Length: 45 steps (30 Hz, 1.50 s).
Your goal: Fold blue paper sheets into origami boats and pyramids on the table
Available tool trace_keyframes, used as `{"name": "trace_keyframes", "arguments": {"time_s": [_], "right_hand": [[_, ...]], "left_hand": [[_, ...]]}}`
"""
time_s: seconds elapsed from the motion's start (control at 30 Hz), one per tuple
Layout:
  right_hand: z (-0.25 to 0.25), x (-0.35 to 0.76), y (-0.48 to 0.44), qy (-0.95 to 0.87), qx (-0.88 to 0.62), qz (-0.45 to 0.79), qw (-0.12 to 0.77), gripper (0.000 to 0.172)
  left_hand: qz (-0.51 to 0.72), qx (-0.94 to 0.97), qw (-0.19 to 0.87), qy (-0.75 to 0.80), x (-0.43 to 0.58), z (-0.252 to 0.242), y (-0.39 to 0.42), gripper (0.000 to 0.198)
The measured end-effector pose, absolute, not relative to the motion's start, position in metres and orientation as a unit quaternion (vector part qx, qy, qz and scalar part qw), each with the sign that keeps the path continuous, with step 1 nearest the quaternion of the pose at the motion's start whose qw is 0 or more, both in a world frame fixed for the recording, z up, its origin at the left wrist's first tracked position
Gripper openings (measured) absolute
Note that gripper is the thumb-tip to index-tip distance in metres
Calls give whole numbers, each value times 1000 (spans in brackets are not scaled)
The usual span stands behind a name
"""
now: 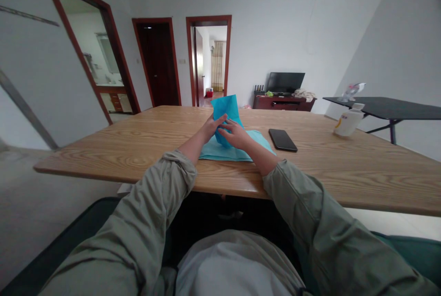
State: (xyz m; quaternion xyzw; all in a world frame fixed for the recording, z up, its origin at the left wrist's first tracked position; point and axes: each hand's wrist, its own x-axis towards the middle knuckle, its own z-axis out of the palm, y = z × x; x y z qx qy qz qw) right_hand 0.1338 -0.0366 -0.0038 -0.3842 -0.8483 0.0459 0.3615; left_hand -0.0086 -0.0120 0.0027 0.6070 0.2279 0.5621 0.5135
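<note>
- Rolled olive sleeves (155,204) are stretching out over a white shirt (234,270), both forearms angling inward above the wooden table (138,160).
- Bright blue sheet (227,112) is standing upright between the hands, its top rising above the fingers and its lower part bunching over a pale blue sheet (223,151) lying flat on the table.
- Left hand (211,130) is gripping the bright sheet from the left, fingers closed against it.
- Right hand (234,133) is gripping it from the right, fingers curled over its front.
- Black phone (283,140) is lying just right of the pale sheet.
- White bottle (348,120) is standing well off to the right, near the table's far edge.
</note>
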Motion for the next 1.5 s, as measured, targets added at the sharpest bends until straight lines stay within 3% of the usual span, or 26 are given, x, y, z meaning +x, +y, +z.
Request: {"name": "trace_keyframes", "arguments": {"time_s": [0.23,0.4,0.5,0.63,0.9,1.2,1.5], "right_hand": [[1,140,-34,-834,-400,40,379,38],[9,166,-22,-716,-474,62,509,43],[10,183,-12,-634,-510,173,556,52],[6,193,-3,-590,-534,293,529,33],[0,196,2,-553,-530,299,569,24],[1,201,-9,-557,-483,482,474,19],[0,202,-12,-557,-457,501,480,21]], "left_hand": [[589,621,450,254,-9,-6,5,44],[627,572,415,328,-15,-9,20,42],[626,569,435,308,-17,-6,20,45],[612,552,475,309,-16,-4,14,46],[483,585,543,360,-19,-6,0,63],[507,549,563,354,-28,-12,17,52],[497,532,574,375,-28,-6,9,31]]}}
